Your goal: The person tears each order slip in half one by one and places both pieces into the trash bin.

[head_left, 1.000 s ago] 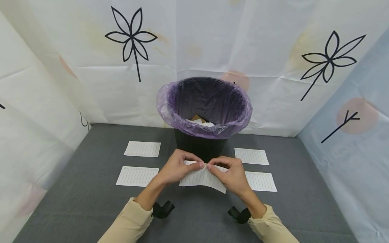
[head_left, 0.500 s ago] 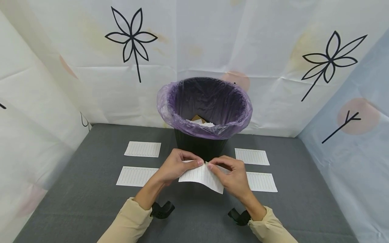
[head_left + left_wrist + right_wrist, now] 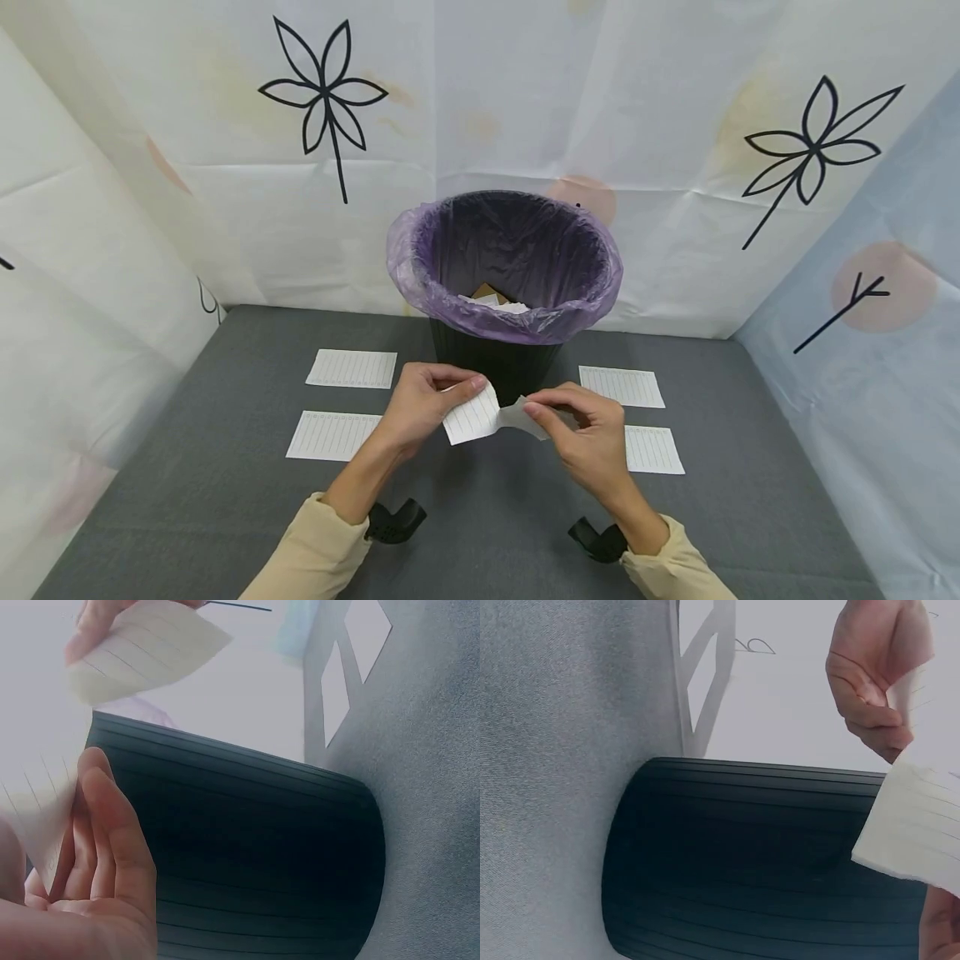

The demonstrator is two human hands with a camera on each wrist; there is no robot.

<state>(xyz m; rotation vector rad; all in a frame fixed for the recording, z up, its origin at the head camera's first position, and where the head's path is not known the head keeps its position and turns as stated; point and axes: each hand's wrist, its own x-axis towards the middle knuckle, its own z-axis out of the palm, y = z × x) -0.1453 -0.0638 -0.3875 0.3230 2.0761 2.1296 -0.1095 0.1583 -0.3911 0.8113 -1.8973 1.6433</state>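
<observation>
A small ruled sheet of white paper (image 3: 472, 415) is partly torn down its middle, in front of the bin. My left hand (image 3: 426, 400) pinches its left half between thumb and fingers, with the printed lines facing up. My right hand (image 3: 581, 421) pinches the right half, which is twisted so that its plain greyish back (image 3: 521, 419) shows. A narrow part at the lower edge appears to link the two halves. The left wrist view shows my left fingers (image 3: 120, 825) behind the lined paper (image 3: 45, 772). In the right wrist view, the sheet (image 3: 911, 825) spans between both hands.
Directly beyond my hands stands a black bin (image 3: 491, 354) with a purple liner (image 3: 408, 250) and paper scraps (image 3: 495, 302) inside. Ruled sheets lie on the grey table (image 3: 480, 542): two at left (image 3: 352, 368) and two at right (image 3: 621, 387). A patterned cloth backdrop (image 3: 480, 100) rises behind.
The sheet has torn from its upper edge downward. My left hand has moved slightly left and my right hand slightly right, turning its half over as the gap widened.
</observation>
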